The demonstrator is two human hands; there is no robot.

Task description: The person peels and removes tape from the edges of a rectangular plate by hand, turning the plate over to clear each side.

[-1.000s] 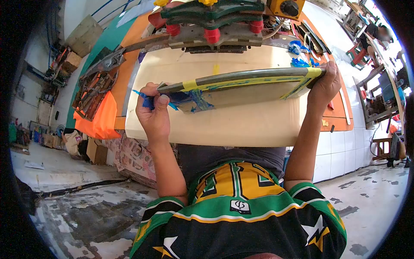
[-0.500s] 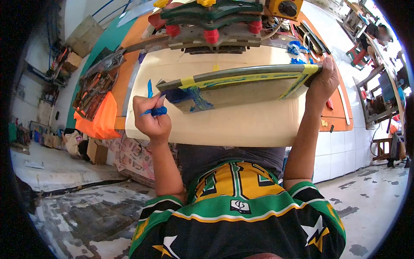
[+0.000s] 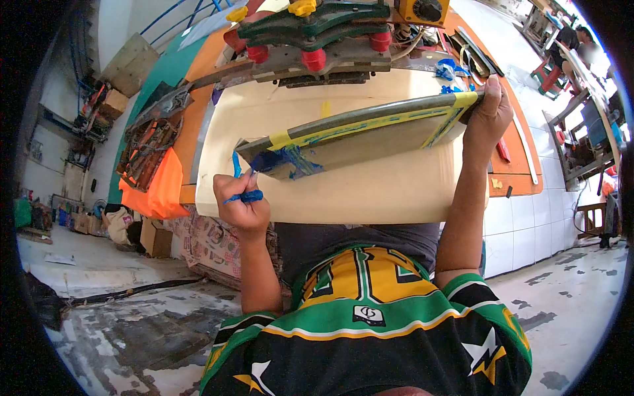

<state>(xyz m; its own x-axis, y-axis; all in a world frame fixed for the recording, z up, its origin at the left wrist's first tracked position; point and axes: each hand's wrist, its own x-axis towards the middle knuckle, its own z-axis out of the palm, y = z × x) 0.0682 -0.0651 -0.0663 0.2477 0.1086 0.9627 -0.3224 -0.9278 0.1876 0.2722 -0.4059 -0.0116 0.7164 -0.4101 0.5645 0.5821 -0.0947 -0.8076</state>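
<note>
Frame (image 3: pixel 373 112): long, tilted, its right end raised higher in the head view, held up in your hands above the pale sheet. Contents, by descending size:

- Table (image 3: pixel 525 173): orange top, with a green part at the left; it stands before you.
- Pale sheet (image 3: pixel 356 198): spread on the table, under the frame and both your hands.
- Press (image 3: pixel 330 25): green arms, red knobs, beyond the frame and apart from it.
- Co-worker (image 3: pixel 569 41): far right, by another bench.
- Orange cloth (image 3: pixel 158 188): over the table's left edge, just beside a bundle of brown pieces (image 3: pixel 155 135).
- Your right hand (image 3: pixel 489 117): closed around the frame's right end, thumb uppermost.
- Your left hand (image 3: pixel 243 206): fingers pinched together on crumpled blue tape (image 3: pixel 251 196), near the frame's left corner; you cannot tell from here whether they touch it.
- Blue scraps (image 3: pixel 449 68): on the table, beyond the frame's right end.
- Yellow tape (image 3: pixel 281 140): wrapped over the frame's bar near its left end, with blue smears beside it.
</note>
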